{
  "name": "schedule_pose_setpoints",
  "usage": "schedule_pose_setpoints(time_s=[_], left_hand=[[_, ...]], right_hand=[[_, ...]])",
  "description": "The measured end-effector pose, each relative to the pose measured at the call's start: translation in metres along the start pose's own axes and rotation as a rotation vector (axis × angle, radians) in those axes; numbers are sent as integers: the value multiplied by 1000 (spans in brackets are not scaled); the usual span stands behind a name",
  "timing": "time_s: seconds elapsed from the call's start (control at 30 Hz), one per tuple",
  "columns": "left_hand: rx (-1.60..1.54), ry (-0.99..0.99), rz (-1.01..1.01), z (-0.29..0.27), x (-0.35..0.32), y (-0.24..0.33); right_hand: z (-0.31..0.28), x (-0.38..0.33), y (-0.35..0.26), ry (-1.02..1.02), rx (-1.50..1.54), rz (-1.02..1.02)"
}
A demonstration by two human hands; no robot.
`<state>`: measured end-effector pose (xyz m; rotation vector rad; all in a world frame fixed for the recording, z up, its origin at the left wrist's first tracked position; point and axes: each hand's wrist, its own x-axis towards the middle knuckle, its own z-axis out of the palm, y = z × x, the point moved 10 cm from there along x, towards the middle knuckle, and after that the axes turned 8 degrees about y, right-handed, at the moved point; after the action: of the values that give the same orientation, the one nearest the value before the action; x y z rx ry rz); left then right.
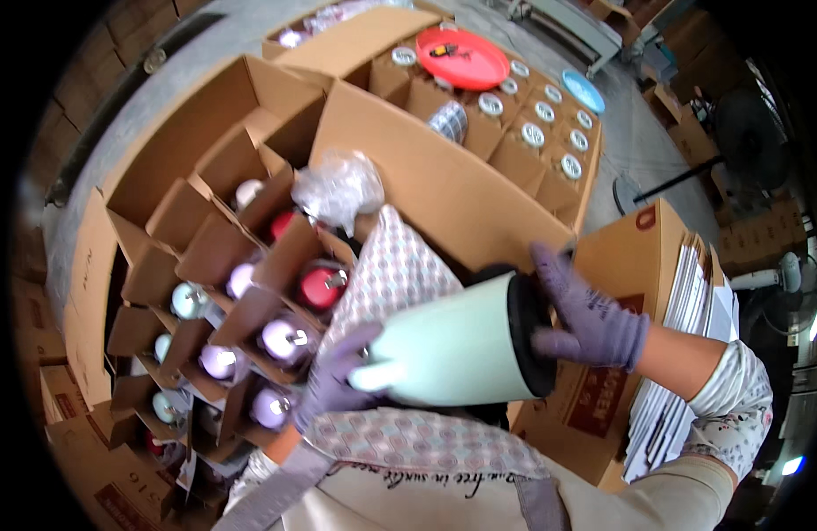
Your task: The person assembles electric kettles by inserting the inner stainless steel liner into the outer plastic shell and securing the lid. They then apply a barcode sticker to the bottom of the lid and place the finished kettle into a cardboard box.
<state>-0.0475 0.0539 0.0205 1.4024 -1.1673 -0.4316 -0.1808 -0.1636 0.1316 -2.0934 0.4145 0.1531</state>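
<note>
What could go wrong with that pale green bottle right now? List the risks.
1. The pale green bottle lies tilted between both gloved hands, above the open divided box; if it slips, it could land on the bottles already slotted there.
2. The right hand grips only the black base rim, and the left hand the narrow neck end, so the hold may be weak.

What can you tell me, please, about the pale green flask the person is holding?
The pale green flask is a smooth cylinder with a matte finish and a black band round its wide end, narrowing at the other. It lies on its side in front of the person's chest, above a patterned cloth. The gloved right hand grips the black end; the gloved left hand holds the narrow end.
</note>
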Motion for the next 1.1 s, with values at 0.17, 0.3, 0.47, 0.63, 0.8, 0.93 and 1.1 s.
schedule_pose_setpoints(time_s=[0.17,0.3,0.47,0.63,0.8,0.93,1.1], left_hand=[[9,-124,80,-5,18,10],[90,-35,265,31,20,43],[-93,-309,72,19,30,18],[148,-281,225,59,22,45],[-179,-317,-116,8,17,2],[13,-172,31,41,22,17],[-233,-318,-167,14,39,-6]], right_hand=[[26,-12,-40,361,-227,-561],[10,26,91,361,116,119],[35,-38,-79,238,-431,-872],[6,16,79,519,257,294],[21,-30,-55,361,-329,-695],[20,31,87,395,526,188],[10,-1,-34,287,-36,-514]])
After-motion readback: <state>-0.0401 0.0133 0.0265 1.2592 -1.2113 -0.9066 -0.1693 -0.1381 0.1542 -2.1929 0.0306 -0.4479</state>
